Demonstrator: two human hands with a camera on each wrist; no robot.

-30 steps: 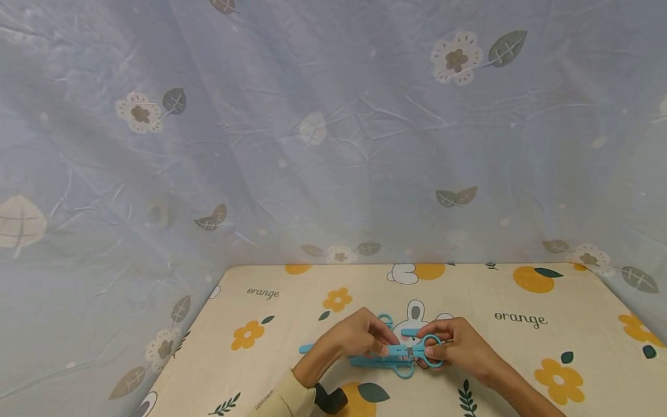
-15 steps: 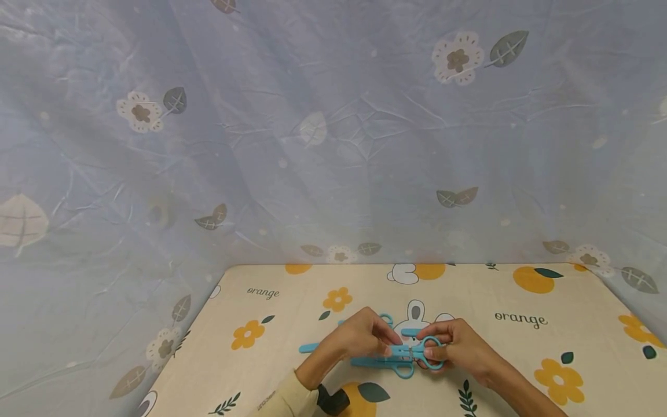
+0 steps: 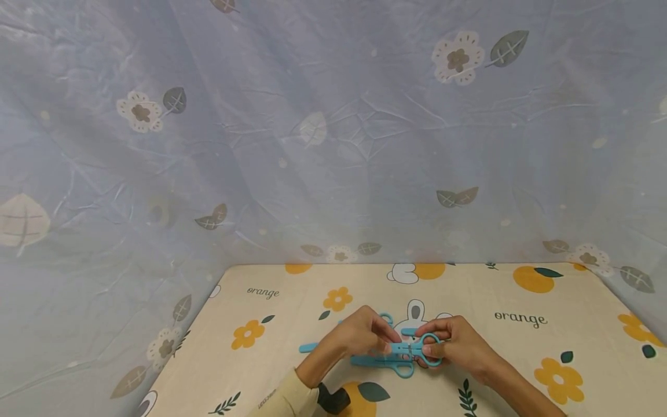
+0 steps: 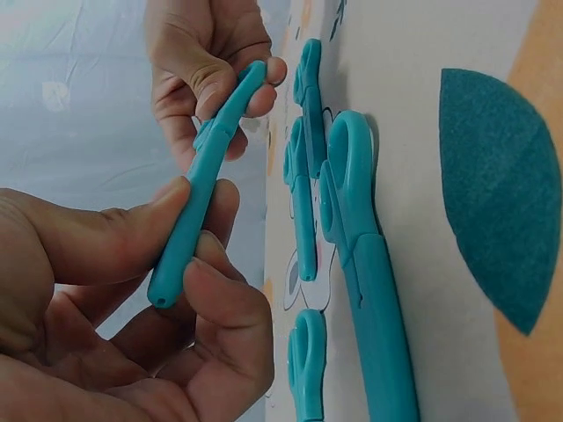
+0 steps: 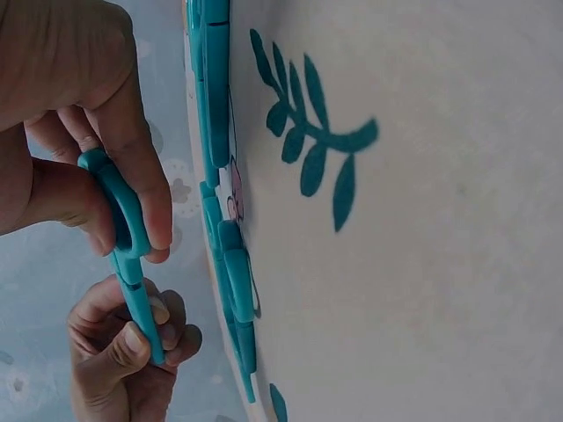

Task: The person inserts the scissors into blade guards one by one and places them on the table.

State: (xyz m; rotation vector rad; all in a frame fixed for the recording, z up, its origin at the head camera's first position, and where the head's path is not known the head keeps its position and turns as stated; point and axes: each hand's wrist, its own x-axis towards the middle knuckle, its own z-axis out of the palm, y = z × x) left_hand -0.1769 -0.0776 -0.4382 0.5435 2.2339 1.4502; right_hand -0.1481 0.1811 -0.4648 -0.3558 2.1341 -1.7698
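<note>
A pair of light blue scissors (image 3: pixel 402 348) is held just above the table between both hands. My left hand (image 3: pixel 362 333) pinches the blade end, which is in a matching blue cover (image 4: pixel 180 233), between thumb and fingers. At the other end, my right hand (image 3: pixel 461 343) grips the finger loops (image 5: pixel 123 207). A seam between cover and handles shows in both wrist views. Below the hands more blue scissors (image 4: pixel 380 316) lie flat; one such pair (image 3: pixel 383 362) is nearest the person. My left forearm partly hides the others in the head view.
Several blue scissors (image 4: pixel 303 207) are grouped on the cream patterned tablecloth (image 3: pixel 292 324). A black object (image 3: pixel 332 399) sits at the left wrist beside the yellow sleeve (image 3: pixel 286 398). Behind the table hangs a pale blue-grey floral curtain (image 3: pixel 333 174).
Both hands stay almost in place on the same scissors. The grey strip between the cover and the handles looks narrower than a second ago.
</note>
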